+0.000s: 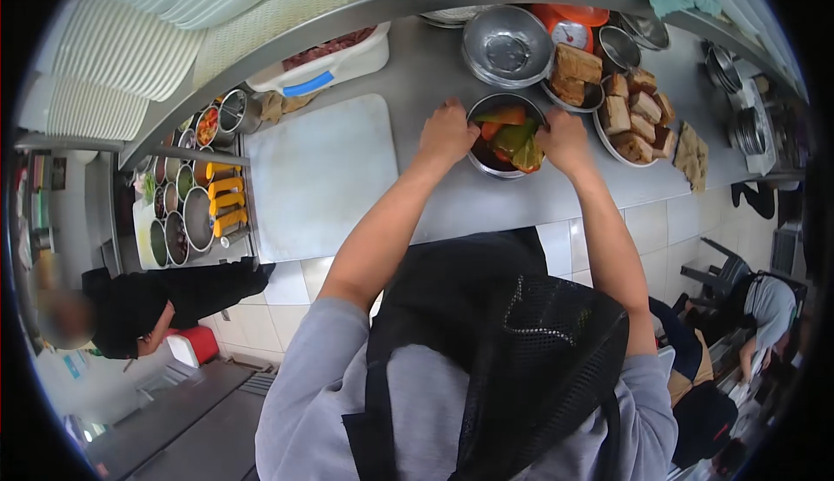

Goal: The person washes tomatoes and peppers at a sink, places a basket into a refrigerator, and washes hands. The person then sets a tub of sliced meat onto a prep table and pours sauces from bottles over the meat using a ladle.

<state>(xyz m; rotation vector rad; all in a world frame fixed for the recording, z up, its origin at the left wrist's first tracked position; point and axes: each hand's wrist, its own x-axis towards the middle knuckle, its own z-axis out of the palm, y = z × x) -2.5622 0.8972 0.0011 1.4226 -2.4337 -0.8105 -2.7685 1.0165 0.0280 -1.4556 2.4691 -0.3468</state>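
At the steel tabletop (pixel 424 64) above a tiled floor (pixel 288 318), your left grip (pixel 447 138) and right grip (pixel 565 142) pinch a metal bowl (pixel 499 173) of peppers (pixel 514 139)

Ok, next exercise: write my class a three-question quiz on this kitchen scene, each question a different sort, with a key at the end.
1. Multiple choice: What are the left hand and right hand on?
a) the scale
b) the bowl of peppers
c) the stack of plates
2. True or false: The white board lies nearer the right hand than the left hand.
3. Fill in the colour: The clip on the tub of meat is ____.

Key: 1 b; 2 false; 3 blue.
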